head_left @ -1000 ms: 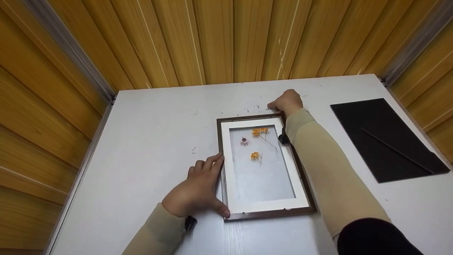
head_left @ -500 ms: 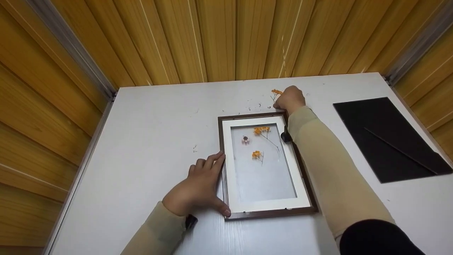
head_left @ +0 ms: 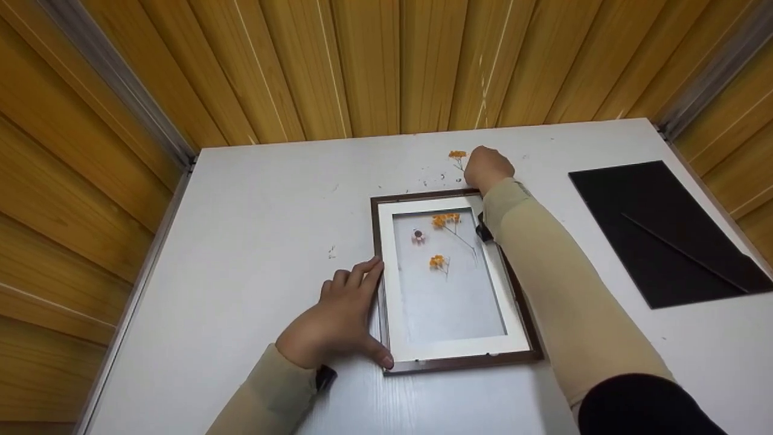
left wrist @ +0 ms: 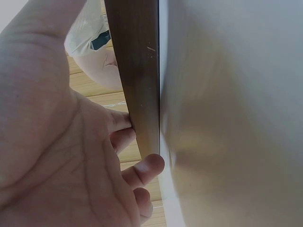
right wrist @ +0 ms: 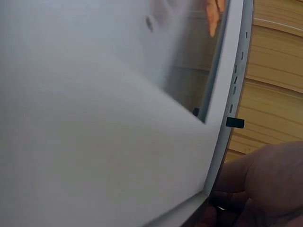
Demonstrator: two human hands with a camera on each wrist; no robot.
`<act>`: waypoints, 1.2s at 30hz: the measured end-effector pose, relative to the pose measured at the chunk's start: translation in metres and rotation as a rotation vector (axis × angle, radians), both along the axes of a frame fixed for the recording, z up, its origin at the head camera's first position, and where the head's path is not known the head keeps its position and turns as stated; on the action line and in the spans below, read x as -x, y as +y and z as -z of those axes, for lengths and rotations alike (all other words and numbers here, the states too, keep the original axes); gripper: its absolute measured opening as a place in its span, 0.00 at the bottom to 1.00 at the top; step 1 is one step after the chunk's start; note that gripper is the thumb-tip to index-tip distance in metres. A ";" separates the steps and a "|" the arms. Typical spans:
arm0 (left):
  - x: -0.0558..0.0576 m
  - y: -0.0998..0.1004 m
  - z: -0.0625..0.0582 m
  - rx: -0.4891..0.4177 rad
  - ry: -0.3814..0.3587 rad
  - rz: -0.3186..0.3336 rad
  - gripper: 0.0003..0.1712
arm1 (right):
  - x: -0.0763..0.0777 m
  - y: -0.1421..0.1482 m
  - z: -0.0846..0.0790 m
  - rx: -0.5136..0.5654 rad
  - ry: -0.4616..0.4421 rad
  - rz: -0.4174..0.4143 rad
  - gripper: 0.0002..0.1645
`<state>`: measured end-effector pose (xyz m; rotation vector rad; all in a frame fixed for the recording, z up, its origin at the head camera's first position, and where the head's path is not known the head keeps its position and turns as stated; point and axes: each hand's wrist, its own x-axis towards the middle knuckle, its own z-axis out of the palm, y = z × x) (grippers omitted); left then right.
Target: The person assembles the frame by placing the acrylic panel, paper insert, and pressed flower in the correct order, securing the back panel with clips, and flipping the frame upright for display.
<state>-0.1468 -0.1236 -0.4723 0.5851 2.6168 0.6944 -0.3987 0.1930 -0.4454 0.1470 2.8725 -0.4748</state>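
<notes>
A brown picture frame [head_left: 449, 364] with a white mat [head_left: 392, 302] lies on the table in the head view. Two orange dried flower sprigs [head_left: 445, 220] and a small pink flower [head_left: 418, 237] sit inside the mat opening. My left hand [head_left: 332, 320] rests along the frame's left side, thumb at the near left corner; in the left wrist view its fingers [left wrist: 144, 168] touch the brown edge. Past the far right corner, my right hand [head_left: 488, 168] pinches another orange dried flower sprig [head_left: 457, 155] by its stem. Its fingertips are hidden in the head view.
A black backing board [head_left: 670, 235] with a thin strip across it lies at the right of the white table [head_left: 259, 229]. Dark crumbs [head_left: 444, 177] are scattered beyond the frame. Wood-patterned panels [head_left: 368, 72] stand behind the table.
The orange sprig has come into sight beside my right hand, which has turned and shifted slightly left and away from me. The left hand and frame stay put.
</notes>
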 end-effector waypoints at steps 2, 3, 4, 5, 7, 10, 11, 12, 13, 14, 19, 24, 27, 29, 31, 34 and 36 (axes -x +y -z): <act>0.000 0.000 0.000 -0.004 -0.003 0.000 1.00 | 0.000 0.000 0.000 -0.020 -0.018 -0.027 0.27; 0.000 0.001 0.000 -0.002 -0.005 0.000 1.00 | -0.001 0.000 0.000 -0.026 -0.030 -0.036 0.27; 0.000 0.001 0.000 0.000 -0.007 0.002 1.00 | 0.000 0.000 0.000 -0.030 -0.043 -0.044 0.27; 0.000 0.001 0.000 0.002 -0.007 0.003 1.00 | 0.008 0.005 0.008 -0.034 -0.043 -0.060 0.26; 0.001 0.001 0.000 0.004 -0.009 0.002 1.00 | 0.022 0.013 0.021 -0.021 -0.043 -0.073 0.26; 0.001 0.001 0.000 0.007 -0.011 -0.003 1.00 | 0.048 0.030 0.049 0.027 -0.046 -0.064 0.28; 0.001 0.001 0.000 0.005 -0.012 -0.006 1.00 | 0.058 0.036 0.060 0.043 -0.037 -0.060 0.29; 0.001 0.000 0.000 0.002 -0.013 -0.008 1.00 | 0.060 0.039 0.063 0.064 -0.038 -0.043 0.32; 0.001 0.000 0.001 -0.001 -0.013 -0.009 0.99 | 0.060 0.041 0.064 0.082 -0.043 -0.032 0.34; 0.001 0.000 0.001 -0.002 -0.013 -0.011 0.99 | 0.062 0.044 0.068 0.098 -0.037 -0.020 0.36; 0.002 -0.001 0.004 -0.008 -0.013 -0.006 0.99 | 0.037 0.042 0.043 0.157 -0.034 0.005 0.38; 0.003 -0.001 0.004 -0.007 -0.006 -0.003 0.99 | 0.004 0.030 0.012 0.256 0.024 0.029 0.22; 0.003 -0.001 0.004 0.003 0.003 -0.001 1.00 | -0.012 0.023 -0.002 0.356 0.039 0.040 0.12; 0.004 -0.002 0.004 0.003 0.002 0.001 1.00 | -0.018 0.019 -0.009 0.368 0.057 0.017 0.16; 0.004 -0.002 0.004 -0.003 0.001 0.000 1.00 | -0.023 0.016 -0.014 0.348 0.076 -0.014 0.21; 0.006 -0.004 0.004 -0.014 0.002 0.002 1.00 | -0.030 0.010 -0.023 0.280 0.108 -0.089 0.25; 0.007 -0.005 0.004 -0.018 0.005 0.002 1.00 | -0.037 0.006 -0.027 0.270 0.122 -0.127 0.23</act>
